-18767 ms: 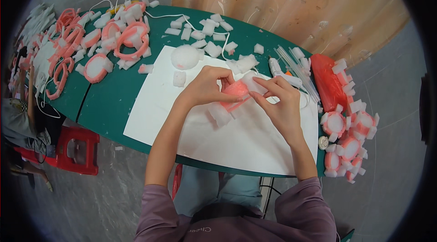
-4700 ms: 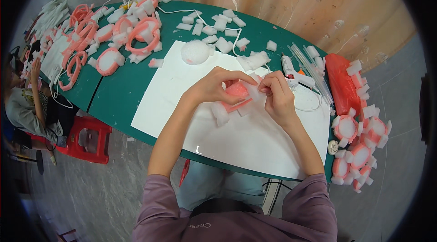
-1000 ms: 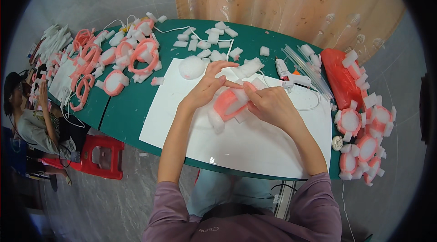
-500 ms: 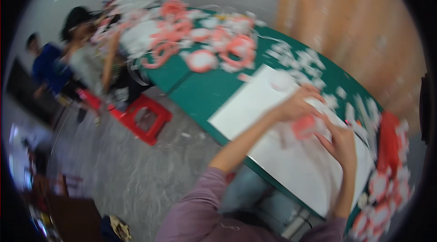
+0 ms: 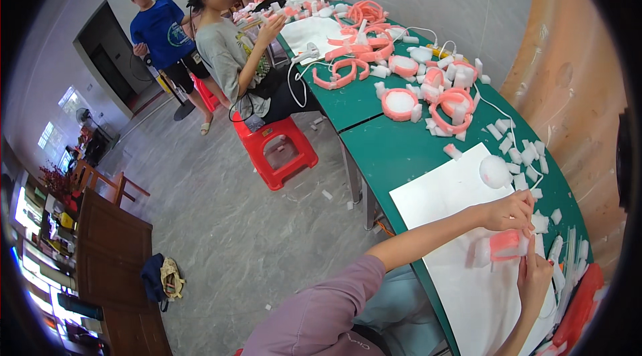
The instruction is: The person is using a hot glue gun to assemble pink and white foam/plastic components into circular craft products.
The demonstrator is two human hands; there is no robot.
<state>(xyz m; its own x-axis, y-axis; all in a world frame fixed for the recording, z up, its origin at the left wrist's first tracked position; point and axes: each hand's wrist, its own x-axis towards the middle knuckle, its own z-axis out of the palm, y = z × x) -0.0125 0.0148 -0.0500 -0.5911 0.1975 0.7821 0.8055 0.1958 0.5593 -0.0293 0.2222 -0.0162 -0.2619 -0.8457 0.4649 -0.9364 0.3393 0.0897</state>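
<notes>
I am seeing my left hand curling its fingers over the top of a pink foam piece, pinching it, while my right hand is pressing against its right side with one finger stretched up along it; how firmly that one is gripping I cannot tell. The piece is sitting on a white paper sheet on the green desk. A white foam disc is lying just beyond. Farther up, pink foam rings are blurring together, and a seated person is working there on a red stool.
</notes>
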